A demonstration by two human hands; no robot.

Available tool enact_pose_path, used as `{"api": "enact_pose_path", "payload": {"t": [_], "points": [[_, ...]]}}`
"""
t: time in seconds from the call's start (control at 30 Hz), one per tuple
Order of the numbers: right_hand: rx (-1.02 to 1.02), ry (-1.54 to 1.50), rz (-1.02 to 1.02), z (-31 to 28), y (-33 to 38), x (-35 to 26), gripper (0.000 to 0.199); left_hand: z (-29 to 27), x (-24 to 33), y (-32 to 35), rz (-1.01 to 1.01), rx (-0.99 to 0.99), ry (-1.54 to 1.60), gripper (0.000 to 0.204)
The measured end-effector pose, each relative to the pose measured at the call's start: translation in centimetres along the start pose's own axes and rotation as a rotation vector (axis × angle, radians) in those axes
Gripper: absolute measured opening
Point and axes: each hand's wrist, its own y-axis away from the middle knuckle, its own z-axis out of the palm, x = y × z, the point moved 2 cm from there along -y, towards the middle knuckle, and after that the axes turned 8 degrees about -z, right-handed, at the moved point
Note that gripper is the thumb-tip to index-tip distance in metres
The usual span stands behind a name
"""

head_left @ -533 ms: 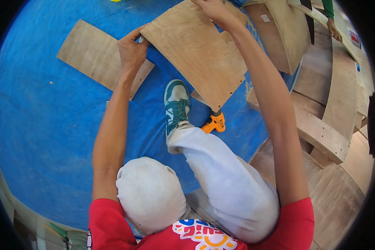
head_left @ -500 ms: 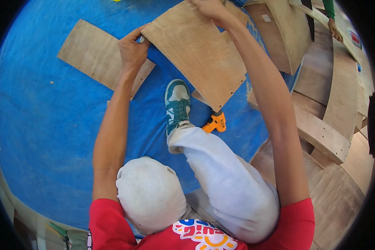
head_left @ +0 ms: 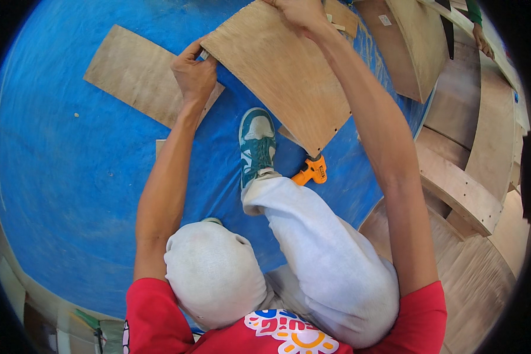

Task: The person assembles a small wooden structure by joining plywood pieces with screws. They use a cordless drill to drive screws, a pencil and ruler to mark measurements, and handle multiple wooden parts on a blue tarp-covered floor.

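A wide plywood panel [head_left: 283, 71] slants before me, its near corner low beside an orange power drill [head_left: 311, 171]. My left hand [head_left: 194, 71] is closed round the panel's left corner, where a small pale strip shows by the fingers. At the far edge my right hand [head_left: 301, 13] grips the panel; its fingertips are partly hidden at the top of the picture. Small dark holes run along the panel's lower right edge. Behind my left wrist lies a flat rectangular plywood board [head_left: 133, 74].
A blue tarp [head_left: 59, 177] covers the floor. Plywood box-like pieces [head_left: 401, 47] and a curved plywood part [head_left: 460, 189] stand on the right. Another person's hand [head_left: 482, 41] rests on a part at the upper right. Small wood scraps [head_left: 341, 17] lie beyond the panel.
The view has shifted slightly, so most things sit a little differently in it. The panel has tilted a little, uncovering wood scraps by my right hand. Both hands keep their hold.
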Motion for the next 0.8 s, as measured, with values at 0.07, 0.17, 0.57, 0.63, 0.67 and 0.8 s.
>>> {"api": "enact_pose_path", "payload": {"t": [0.07,0.17,0.57,0.63,0.67,0.8], "points": [[-0.023,0.004,0.04,-0.1,-0.1,0.3,0.044,-0.1,0.0,0.1,0.051,0.045,-0.051,0.025],[-0.064,0.044,0.044,-0.3,-0.7,0.7,0.044,-0.6,-0.1,-0.1,0.003,0.023,0.043,0.024],[-0.178,0.095,0.007,-0.8,-0.9,0.4,0.047,-0.8,0.4,-0.1,0.064,0.003,-0.083,0.024],[-0.221,0.118,0.023,-1.0,-1.1,0.1,0.047,-0.8,0.4,-0.2,0.062,-0.016,-0.045,0.024],[-0.24,0.116,0.038,-1.1,-1.1,0.1,0.047,-0.8,0.5,-0.1,0.066,-0.026,-0.04,0.024],[-0.237,0.117,-0.03,-1.0,-1.2,-0.2,0.045,-0.8,0.6,0.1,0.011,-0.049,-0.028,0.026]]}}
